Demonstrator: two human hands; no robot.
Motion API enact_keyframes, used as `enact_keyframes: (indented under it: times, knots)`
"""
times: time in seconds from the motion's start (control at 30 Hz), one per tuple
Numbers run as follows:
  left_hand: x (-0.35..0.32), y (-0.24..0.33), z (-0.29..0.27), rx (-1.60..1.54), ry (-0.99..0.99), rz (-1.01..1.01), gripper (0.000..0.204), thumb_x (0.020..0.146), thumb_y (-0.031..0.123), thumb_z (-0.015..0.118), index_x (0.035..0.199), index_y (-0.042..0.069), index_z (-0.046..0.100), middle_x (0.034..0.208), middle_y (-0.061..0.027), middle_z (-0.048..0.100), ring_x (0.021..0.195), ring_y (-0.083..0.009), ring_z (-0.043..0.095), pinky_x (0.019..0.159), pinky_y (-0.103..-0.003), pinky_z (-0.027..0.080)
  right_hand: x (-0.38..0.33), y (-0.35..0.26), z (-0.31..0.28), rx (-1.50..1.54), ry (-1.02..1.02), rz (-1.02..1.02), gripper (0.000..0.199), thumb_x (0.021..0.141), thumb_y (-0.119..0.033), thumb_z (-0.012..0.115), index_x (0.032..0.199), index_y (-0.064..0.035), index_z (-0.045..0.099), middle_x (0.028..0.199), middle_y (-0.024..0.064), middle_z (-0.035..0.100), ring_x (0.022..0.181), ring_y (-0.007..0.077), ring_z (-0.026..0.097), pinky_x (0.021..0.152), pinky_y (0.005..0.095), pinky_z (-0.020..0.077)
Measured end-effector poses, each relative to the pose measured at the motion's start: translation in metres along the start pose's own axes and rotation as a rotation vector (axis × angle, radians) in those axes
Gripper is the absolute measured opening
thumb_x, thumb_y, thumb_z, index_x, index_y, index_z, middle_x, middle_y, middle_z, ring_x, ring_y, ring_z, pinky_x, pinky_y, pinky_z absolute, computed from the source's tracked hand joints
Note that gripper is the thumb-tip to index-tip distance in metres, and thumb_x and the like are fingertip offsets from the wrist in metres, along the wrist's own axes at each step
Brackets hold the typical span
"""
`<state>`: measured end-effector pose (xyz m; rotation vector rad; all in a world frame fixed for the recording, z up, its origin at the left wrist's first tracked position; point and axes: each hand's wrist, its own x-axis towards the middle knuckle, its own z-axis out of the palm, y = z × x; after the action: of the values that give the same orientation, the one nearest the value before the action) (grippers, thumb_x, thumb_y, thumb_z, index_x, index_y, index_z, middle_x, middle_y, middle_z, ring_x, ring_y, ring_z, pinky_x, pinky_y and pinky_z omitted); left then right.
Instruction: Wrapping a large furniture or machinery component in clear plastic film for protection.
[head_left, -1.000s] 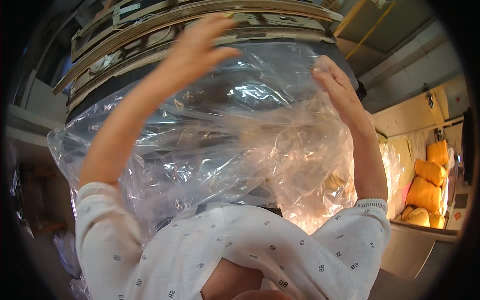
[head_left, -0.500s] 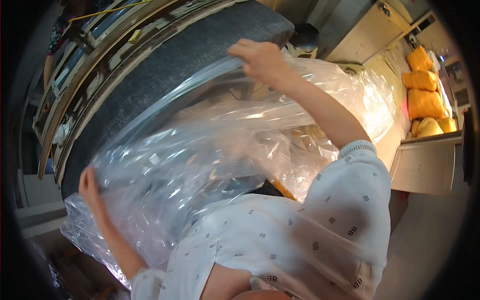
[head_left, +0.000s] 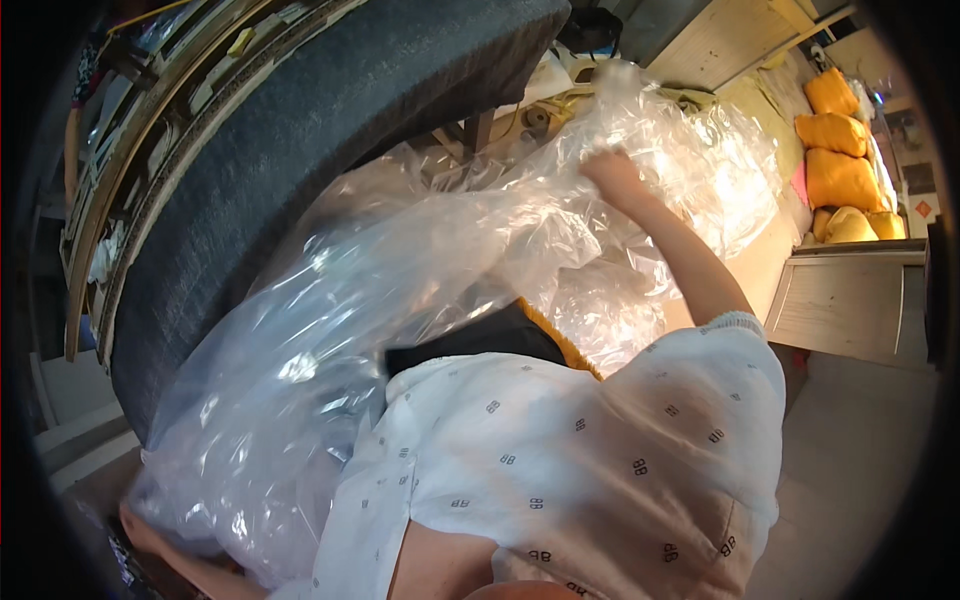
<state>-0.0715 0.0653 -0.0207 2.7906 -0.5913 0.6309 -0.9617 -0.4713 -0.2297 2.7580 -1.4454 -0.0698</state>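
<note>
A large clear plastic sheet (head_left: 300, 330) stretches in loose, shiny folds in front of me. My right hand (head_left: 612, 178) is closed on a gathered part of it, at the upper right. Down at the lower left, my left hand (head_left: 142, 528) is closed at the sheet's edge, its fingers partly covered by the plastic. Beyond the sheet stands a dark grey padded surface (head_left: 250, 190), curved by the lens, with its near edge bare. More crumpled plastic (head_left: 730, 170) lies to the right of my right hand.
Wooden rails (head_left: 150, 150) run along the far left, where part of another person's arm (head_left: 72, 150) shows. Stacked orange bundles (head_left: 840, 150) sit at the right above a pale cabinet (head_left: 840, 305). A black thing with an orange edge (head_left: 490, 340) lies close to my body.
My right hand has come down and to the right, off the grey surface, pulling the sheet along. My left hand has dropped toward the lower left. More of the grey surface shows.
</note>
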Motion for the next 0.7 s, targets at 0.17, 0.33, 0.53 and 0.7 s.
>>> enact_keyframes:
  times: [0.17, 0.33, 0.53, 0.7]
  knots:
    - [-0.011, 0.22, 0.136, -0.388, -0.162, 0.424, 0.035, 0.087, 0.033, 0.054, 0.106, 0.003, 0.061, 0.102, -0.0101, 0.062, 0.091, -0.0208, 0.058, 0.081, -0.029, 0.043, -0.228, 0.157, 0.071, -0.405, -1.143, 0.819, 0.04, 0.068, -0.03, 0.067, 0.106, -0.0181, 0.063, 0.112, 0.0016, 0.06, 0.106, 0.0264, 0.055, 0.092, 0.045, 0.0374]
    - [-0.005, 0.283, 0.173, -0.55, -0.184, 0.35, 0.035, 0.085, 0.034, 0.056, 0.099, 0.003, 0.064, 0.093, -0.0094, 0.064, 0.085, -0.0189, 0.06, 0.077, -0.027, 0.043, -0.213, 0.204, -0.079, -0.485, -0.24, 1.055, 0.028, 0.083, -0.027, 0.048, 0.096, -0.0068, 0.062, 0.097, 0.0176, 0.062, 0.093, 0.0337, 0.059, 0.077, 0.0414, 0.0472]
    - [0.059, 0.194, 0.209, -0.194, 0.042, 0.127, 0.042, 0.08, 0.041, 0.056, 0.097, 0.005, 0.066, 0.091, -0.0125, 0.065, 0.085, -0.0212, 0.06, 0.077, -0.028, 0.043, 0.052, 0.212, -0.237, 1.294, 1.06, 0.396, 0.042, 0.091, -0.029, 0.045, 0.121, 0.0002, 0.048, 0.115, 0.0155, 0.053, 0.101, 0.0196, 0.055, 0.084, 0.0255, 0.0427]
    - [0.018, 0.11, 0.198, -0.266, -0.112, -0.081, 0.043, 0.079, 0.041, 0.056, 0.097, 0.003, 0.066, 0.089, -0.0119, 0.066, 0.084, -0.021, 0.06, 0.076, -0.03, 0.044, 0.154, 0.079, -0.259, 0.616, 1.238, -0.202, 0.027, 0.094, -0.023, 0.039, 0.108, -0.0019, 0.048, 0.095, 0.0093, 0.054, 0.087, 0.0168, 0.053, 0.079, 0.0282, 0.0451]
